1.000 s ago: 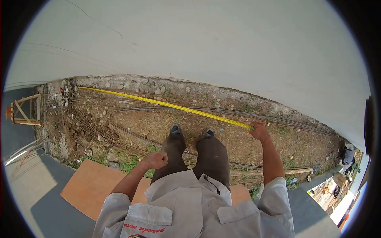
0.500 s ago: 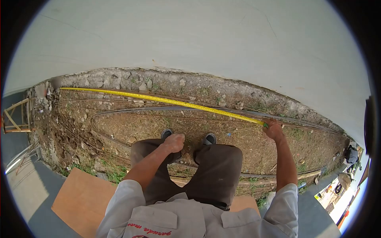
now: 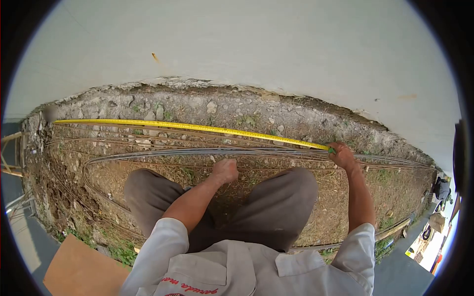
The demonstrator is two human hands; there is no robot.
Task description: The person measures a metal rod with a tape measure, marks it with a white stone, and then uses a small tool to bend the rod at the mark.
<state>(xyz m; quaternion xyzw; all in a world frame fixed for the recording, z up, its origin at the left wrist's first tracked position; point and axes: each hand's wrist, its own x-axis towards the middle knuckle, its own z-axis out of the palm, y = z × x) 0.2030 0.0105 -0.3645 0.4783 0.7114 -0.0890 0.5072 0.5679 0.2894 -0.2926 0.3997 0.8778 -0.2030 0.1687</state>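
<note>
My right hand [image 3: 343, 156] grips a tape measure [image 3: 332, 150], whose green end shows at the fingers. Its yellow blade [image 3: 197, 127] stretches left across the ground, nearly straight, above long thin metal rods [image 3: 212, 151]. The blade's far left end lies near a blurred spot by the rubble. My left hand [image 3: 225, 170] is closed in a fist above the soil, between my knees and just on the near side of the rods. Whatever may be inside its fingers is hidden.
A pale wall [image 3: 247, 44] rises along the far side, with broken stones [image 3: 211, 107] at its foot. The rods bend back in a loop at left. A brown board [image 3: 84, 269] lies at lower left; a wooden frame [image 3: 12, 153] stands at far left.
I have lowered into a squat, knees spread wider, and my shoes are now hidden. My left fist has moved forward and slightly right, nearer the rods. The tape remains stretched out in my right hand.
</note>
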